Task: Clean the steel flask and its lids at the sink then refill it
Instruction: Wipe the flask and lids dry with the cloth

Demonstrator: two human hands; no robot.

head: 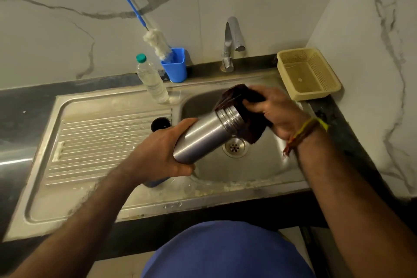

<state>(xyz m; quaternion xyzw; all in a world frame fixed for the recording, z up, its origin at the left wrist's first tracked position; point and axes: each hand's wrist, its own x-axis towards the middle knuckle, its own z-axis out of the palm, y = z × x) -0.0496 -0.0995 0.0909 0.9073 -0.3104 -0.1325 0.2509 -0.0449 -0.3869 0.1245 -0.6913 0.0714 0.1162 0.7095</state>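
Flask: one steel flask (204,136), tilted over the sink (266,165).
Left hand (162,153): gripping its base.
Right hand (278,113): clutching one dark cloth (234,97) against the flask's mouth.
Lids: one black lid (160,123) on the drainboard.
Bottles: one plastic bottle (151,80), by one blue cup (176,65).

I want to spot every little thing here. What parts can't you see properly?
Head view only:
- Mouth of the silver steel flask: covered by the dark brown cloth that the right hand grips.
- Blue object on the sink edge: mostly hidden under the left hand.
- Small black round lid: partly hidden behind the left hand.
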